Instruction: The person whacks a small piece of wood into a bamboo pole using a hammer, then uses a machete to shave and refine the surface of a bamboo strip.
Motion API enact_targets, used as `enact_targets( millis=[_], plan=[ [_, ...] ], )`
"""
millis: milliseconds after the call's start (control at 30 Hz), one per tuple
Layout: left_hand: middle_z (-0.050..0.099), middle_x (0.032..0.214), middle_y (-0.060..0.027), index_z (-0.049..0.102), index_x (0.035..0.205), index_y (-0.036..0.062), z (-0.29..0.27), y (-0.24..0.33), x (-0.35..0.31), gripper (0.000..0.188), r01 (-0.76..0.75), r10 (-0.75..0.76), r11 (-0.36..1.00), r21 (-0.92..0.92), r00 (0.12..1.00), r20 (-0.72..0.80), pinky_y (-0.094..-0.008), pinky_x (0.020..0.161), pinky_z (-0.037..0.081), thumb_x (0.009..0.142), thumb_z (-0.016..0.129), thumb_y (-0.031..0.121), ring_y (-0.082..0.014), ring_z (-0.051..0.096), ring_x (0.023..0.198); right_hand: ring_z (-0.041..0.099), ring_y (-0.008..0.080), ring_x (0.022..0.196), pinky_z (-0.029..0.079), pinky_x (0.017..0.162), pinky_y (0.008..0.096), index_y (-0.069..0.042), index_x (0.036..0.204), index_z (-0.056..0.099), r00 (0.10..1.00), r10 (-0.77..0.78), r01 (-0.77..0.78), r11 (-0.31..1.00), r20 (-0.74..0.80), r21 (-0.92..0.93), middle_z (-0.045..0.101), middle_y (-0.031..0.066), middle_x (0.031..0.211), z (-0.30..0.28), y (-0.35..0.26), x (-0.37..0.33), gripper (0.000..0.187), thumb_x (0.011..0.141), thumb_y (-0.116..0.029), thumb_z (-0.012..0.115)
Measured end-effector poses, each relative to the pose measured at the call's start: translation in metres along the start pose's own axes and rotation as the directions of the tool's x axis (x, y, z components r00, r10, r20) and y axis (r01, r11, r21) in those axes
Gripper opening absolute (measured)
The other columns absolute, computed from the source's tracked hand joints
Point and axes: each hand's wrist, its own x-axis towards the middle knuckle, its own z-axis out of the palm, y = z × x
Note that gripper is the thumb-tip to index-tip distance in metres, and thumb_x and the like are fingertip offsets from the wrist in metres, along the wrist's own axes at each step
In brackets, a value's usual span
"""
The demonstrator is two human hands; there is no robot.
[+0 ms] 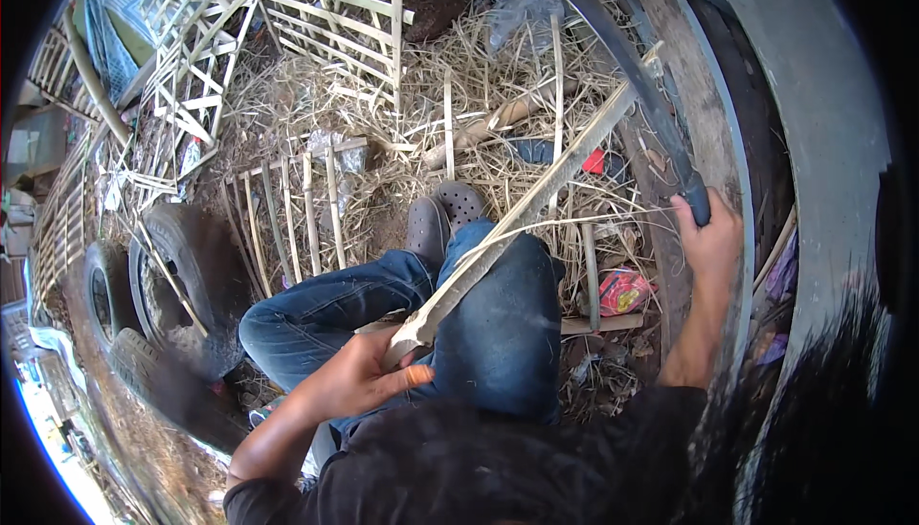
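Observation:
My left hand (pixel 356 377) is closed round the near end of a long split bamboo strip (pixel 546 185), by my lap. The strip slants up to the right across my knee, its frayed far end close to the blade of a machete (pixel 627 61); whether they touch I cannot tell. My right hand (pixel 713 238) grips the machete's dark handle at the right, with the long curved blade pointing away and to the left. A thin bamboo sliver (pixel 574 222) runs from the strip toward my right fingers; its end there is hard to make out.
Bamboo lattice panels (pixel 330 8) stand at the far left. Old tyres (pixel 196 276) lie on the left. Shavings (pixel 383 204) litter the ground round my clogs (pixel 428 228). A wooden plank (pixel 684 18) runs along the right, and a red wrapper (pixel 624 293) lies near my knee.

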Motion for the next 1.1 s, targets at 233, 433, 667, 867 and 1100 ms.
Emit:
enact_targets(
  millis=[233, 433, 667, 867, 1100],
  plan=[
    [0.050, 0.065, -0.0009, 0.051, 0.088, -0.0022, 0.012, 0.032, 0.018, 0.039, -0.019, 0.044, 0.971, 0.239, 0.994, -0.098, -0.0277, 0.052, 0.037, 0.086, 0.069, 0.033, -0.0065, 0.039, 0.061, 0.058, 0.0301, 0.051, 0.045, 0.052, 0.0391, -0.006, 0.073, 0.059, 0.961, -0.268, 0.235, 0.915, 0.060, 0.328, 0.054, 0.0098, 0.056, -0.001, -0.069, -0.013, 0.049, 0.068, -0.050, 0.077],
    [0.057, 0.064, -0.0233, 0.046, 0.086, -0.0051, 0.022, 0.050, 0.026, 0.034, -0.059, 0.127, 0.901, 0.431, 0.983, -0.130, -0.0428, 0.053, 0.045, 0.089, 0.064, 0.023, -0.0432, 0.059, 0.066, 0.057, 0.0218, 0.048, 0.046, 0.050, 0.0331, -0.006, 0.069, 0.058, 0.853, -0.513, 0.460, 0.826, 0.097, 0.326, 0.054, 0.0046, 0.054, -0.004, -0.108, -0.030, 0.057, 0.070, -0.062, 0.069],
    [0.058, 0.065, -0.0225, 0.044, 0.087, -0.0035, 0.027, 0.039, 0.021, 0.032, -0.094, 0.220, 0.865, 0.493, 0.954, -0.203, -0.0430, 0.053, 0.046, 0.087, 0.066, 0.020, -0.0426, 0.060, 0.065, 0.056, 0.0209, 0.048, 0.044, 0.049, 0.0339, -0.007, 0.066, 0.056, 0.831, -0.540, 0.490, 0.825, 0.134, 0.281, 0.054, 0.0042, 0.055, -0.009, -0.109, -0.030, 0.059, 0.070, -0.065, 0.068],
    [0.059, 0.066, -0.0226, 0.044, 0.086, -0.0022, 0.024, 0.028, 0.011, 0.030, -0.120, 0.291, 0.836, 0.535, 0.925, -0.246, -0.0414, 0.053, 0.047, 0.086, 0.068, 0.017, -0.0417, 0.061, 0.066, 0.055, 0.0300, 0.049, 0.043, 0.049, 0.0389, -0.004, 0.068, 0.057, 0.979, -0.151, 0.130, 0.980, 0.139, 0.150, 0.053, 0.0111, 0.054, -0.017, -0.055, -0.009, 0.049, 0.071, -0.049, 0.075],
    [0.061, 0.069, -0.0209, 0.045, 0.087, -0.0026, 0.024, 0.028, 0.019, 0.030, -0.122, 0.245, 0.869, 0.479, 0.948, -0.204, -0.0403, 0.054, 0.048, 0.085, 0.068, 0.017, -0.0411, 0.062, 0.068, 0.055, 0.0331, 0.049, 0.040, 0.048, 0.0405, -0.001, 0.072, 0.056, 0.996, 0.094, -0.093, 0.990, 0.000, 0.103, 0.052, 0.0149, 0.055, -0.028, -0.052, -0.013, 0.045, 0.070, -0.040, 0.078]
  ],
)
